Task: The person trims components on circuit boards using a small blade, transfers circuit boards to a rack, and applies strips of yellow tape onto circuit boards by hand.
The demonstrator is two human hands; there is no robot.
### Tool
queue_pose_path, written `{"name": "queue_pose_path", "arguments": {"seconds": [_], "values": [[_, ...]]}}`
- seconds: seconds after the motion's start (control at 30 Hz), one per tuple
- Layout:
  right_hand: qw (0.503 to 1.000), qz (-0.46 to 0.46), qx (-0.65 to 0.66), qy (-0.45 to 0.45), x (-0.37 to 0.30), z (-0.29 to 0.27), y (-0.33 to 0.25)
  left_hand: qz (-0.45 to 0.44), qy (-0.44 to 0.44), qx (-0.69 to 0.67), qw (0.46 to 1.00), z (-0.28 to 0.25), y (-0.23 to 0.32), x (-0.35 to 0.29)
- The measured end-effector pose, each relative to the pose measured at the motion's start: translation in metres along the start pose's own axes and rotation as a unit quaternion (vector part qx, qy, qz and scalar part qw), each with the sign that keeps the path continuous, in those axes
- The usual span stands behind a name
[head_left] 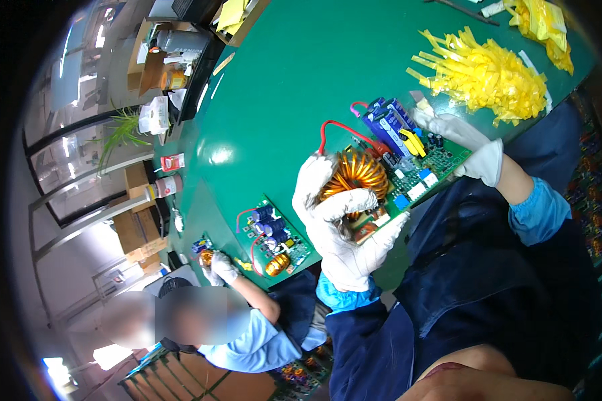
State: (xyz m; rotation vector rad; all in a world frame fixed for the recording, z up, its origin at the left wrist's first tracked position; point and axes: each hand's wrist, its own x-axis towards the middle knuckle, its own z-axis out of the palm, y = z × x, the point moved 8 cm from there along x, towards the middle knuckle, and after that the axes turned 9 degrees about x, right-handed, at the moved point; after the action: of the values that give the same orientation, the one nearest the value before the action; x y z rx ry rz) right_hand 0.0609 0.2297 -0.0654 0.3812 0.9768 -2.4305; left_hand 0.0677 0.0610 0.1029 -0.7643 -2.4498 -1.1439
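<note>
My left hand (344,227), in a white glove, grips the near left end of a green circuit board (451,159), its fingers beside and over a large copper-wound coil (358,175). The board is tilted and held above the green table. Blue cylindrical capacitors (388,127), a yellow part (413,142) and a red wire (338,125) are on it. My right hand (471,144), also gloved, holds the board's right edge, with fingers reaching along the far side by the capacitors. A small pale flat piece (419,101) shows at its fingertips; its kind is unclear.
A heap of yellow tape strips (488,77) lies at the far right of the green table (281,73). Another circuit board (274,240) with a coil lies to the left. Farther left, a co-worker's gloved hands (221,269) handle a similar board. Boxes and a plant (122,134) stand beyond.
</note>
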Motion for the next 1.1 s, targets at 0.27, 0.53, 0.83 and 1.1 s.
{"name": "queue_pose_path", "arguments": {"seconds": [0.27,0.53,0.83,1.1], "values": [[0.827,-0.436,-0.334,0.119,-0.091,0.028,-0.123,0.058,-0.037,-0.043,0.997,0.016,0.017,0.028],[0.791,-0.401,-0.436,-0.154,-0.07,0.11,-0.114,0.098,-0.073,-0.176,0.977,0.024,0.0,0.051],[0.709,-0.416,-0.537,-0.188,-0.049,0.121,-0.094,0.113,-0.078,-0.224,0.965,0.01,-0.018,0.055],[0.717,-0.391,-0.531,-0.226,-0.027,0.123,-0.076,0.065,-0.06,-0.266,0.96,0.009,-0.049,0.045]]}}
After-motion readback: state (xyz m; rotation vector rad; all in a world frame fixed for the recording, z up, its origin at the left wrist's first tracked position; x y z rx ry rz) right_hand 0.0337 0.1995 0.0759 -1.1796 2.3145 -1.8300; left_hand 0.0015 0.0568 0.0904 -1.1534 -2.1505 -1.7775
